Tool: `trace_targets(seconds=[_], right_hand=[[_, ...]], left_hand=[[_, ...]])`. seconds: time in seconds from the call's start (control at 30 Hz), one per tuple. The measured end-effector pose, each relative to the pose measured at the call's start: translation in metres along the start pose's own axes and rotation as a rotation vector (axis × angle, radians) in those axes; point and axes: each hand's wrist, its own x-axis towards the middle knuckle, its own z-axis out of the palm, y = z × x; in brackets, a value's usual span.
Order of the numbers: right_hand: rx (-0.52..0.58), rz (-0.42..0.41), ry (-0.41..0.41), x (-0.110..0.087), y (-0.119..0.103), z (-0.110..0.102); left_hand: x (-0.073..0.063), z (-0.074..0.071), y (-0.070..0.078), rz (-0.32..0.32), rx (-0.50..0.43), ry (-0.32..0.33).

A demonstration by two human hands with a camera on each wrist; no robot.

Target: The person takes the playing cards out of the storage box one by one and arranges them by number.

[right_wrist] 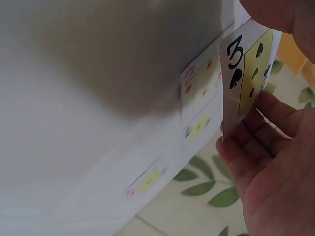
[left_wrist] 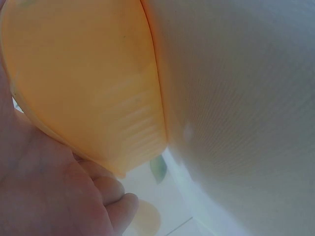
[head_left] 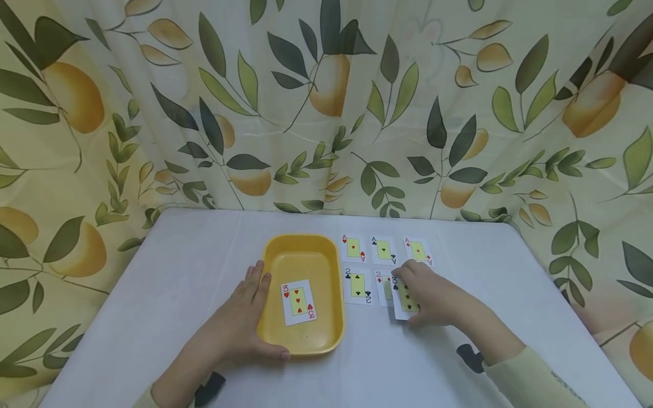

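My right hand pinches a three of spades between thumb and fingers. In the head view this card is tilted and overlaps a red two on the table. Left of that lies a two of clubs. Behind is a row of aces: hearts, a black ace and diamonds. My left hand rests along the left rim of a yellow tray, fingers extended, thumb at its near corner. A three of hearts lies face up in the tray.
A white cloth covers the table. Beyond its far edge hangs a curtain printed with fruit and leaves. Dark straps show at the wrists.
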Motion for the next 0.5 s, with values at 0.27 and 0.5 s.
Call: trace_targets(seconds=[0.27, 0.5], right_hand=[[-0.014, -0.088, -0.049, -0.002, -0.048, 0.009], [-0.006, -0.184, -0.061, 0.001, -0.070, 0.021]], left_hand=[[0.000, -0.002, 0.000, 0.007, 0.008, 0.012], [-0.001, -0.001, 0.000, 0.001, -0.005, 0.007]])
